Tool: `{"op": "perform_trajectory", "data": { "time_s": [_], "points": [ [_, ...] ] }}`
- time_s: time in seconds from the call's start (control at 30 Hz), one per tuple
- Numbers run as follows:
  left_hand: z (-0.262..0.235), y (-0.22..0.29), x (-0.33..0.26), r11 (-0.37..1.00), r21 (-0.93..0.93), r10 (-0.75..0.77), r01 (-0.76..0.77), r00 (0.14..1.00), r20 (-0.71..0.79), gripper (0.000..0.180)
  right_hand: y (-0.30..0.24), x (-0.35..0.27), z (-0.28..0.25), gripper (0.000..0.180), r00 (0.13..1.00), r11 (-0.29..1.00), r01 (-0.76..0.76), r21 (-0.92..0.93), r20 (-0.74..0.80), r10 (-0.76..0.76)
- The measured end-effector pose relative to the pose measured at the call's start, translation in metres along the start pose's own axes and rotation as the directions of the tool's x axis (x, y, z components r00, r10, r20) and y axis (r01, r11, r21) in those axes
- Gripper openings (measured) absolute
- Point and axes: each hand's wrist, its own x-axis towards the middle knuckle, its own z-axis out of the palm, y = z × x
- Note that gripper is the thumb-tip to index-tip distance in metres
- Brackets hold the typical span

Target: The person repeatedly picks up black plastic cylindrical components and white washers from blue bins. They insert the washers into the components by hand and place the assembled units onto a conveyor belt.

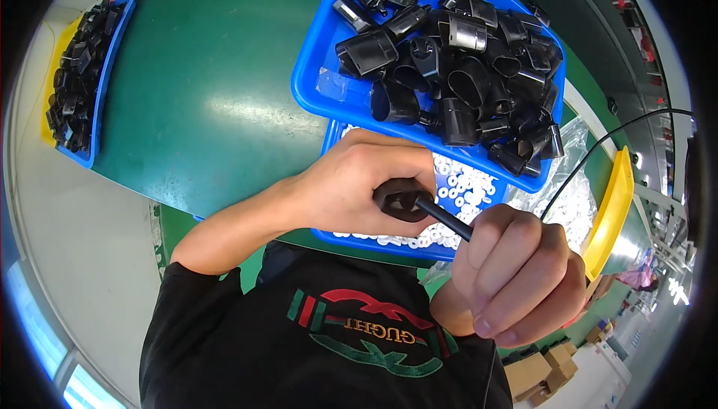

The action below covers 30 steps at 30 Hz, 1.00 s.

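Head view: left hand (351, 185) wrapped round a black part (390, 201), right hand (521, 274) clenched on a rod (447, 220) at its opening.

Two bare hands show, one left (359, 177) and one right (523, 278), with one hollow black fitting (389, 200) and one slim black rod (447, 220) held in them. Around them are three blue trays (305, 72), two yellow trays (613, 214), one clear plastic bag (576, 196) and one black cable (624, 125). Heaped black plastic fittings (458, 121) number in the dozens, as do white rings (471, 198) (both overlap too much for an exact tally).
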Motion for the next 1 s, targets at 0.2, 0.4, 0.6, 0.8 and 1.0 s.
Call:
{"op": "perform_trajectory", "data": {
  "time_s": [0.2,0.4,0.6,0.8,1.0],
  "points": [
    [-0.001,-0.001,-0.001,0.999,0.008,-0.034,0.033,0.999,0.011,0.022,-0.010,-0.002,0.019,0.008,0.969,0.973,-0.191,-0.129,-0.180,0.166],
    [-0.001,-0.003,-0.002,0.998,0.031,-0.054,0.053,0.997,0.046,0.024,0.004,0.005,0.024,0.009,0.982,0.945,-0.059,-0.320,-0.188,-0.003],
    [0.001,-0.001,-0.001,0.997,0.075,-0.017,0.014,0.999,0.043,0.028,-0.006,0.006,0.016,0.019,0.990,0.923,-0.094,-0.372,-0.131,0.048],
    [0.001,0.000,-0.002,0.997,0.073,0.008,-0.010,0.999,0.039,0.031,0.006,0.002,0.036,0.014,0.937,0.963,-0.112,-0.245,-0.347,0.020],
    [0.001,0.002,-0.002,0.999,0.037,0.034,-0.036,0.999,0.041,0.029,0.011,0.000,0.035,0.014,0.947,0.972,-0.073,-0.222,-0.322,-0.003]
  ]
}}
